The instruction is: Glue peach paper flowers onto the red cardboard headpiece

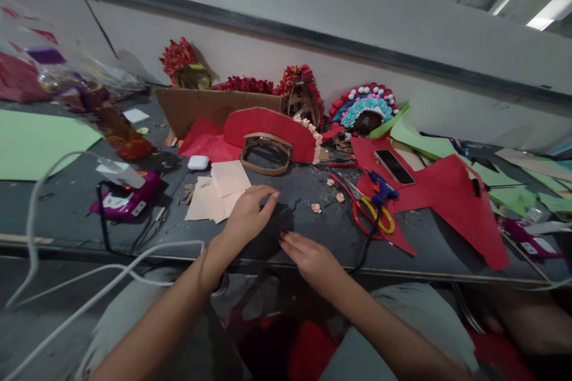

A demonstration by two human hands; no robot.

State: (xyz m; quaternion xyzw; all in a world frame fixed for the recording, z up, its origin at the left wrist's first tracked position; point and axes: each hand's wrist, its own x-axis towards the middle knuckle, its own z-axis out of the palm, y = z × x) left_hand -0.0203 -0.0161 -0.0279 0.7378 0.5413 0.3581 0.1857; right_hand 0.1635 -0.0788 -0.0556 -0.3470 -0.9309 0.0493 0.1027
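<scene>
My left hand (251,209) hovers over the front of the dark table, its fingers stretched to the right and the thumb a little apart. It is next to the pale peach paper sheets (201,205), with nothing visible in it. Close to the table's edge, my right hand (310,257) has its fingers extended towards the left, also with nothing visible in it. Small peach paper rosettes (316,208) lie beyond it. Behind stands a red headdress (263,124) with a brown cardboard band (267,168) and a row of peach rosettes along its right edge.
Scissors (386,226), a blue glue gun (381,189) and a phone (394,166) lie around red paper (465,208) on the right. To the left are a white case (198,162), a purple power strip (134,196) with cables and a tilted bottle (102,110).
</scene>
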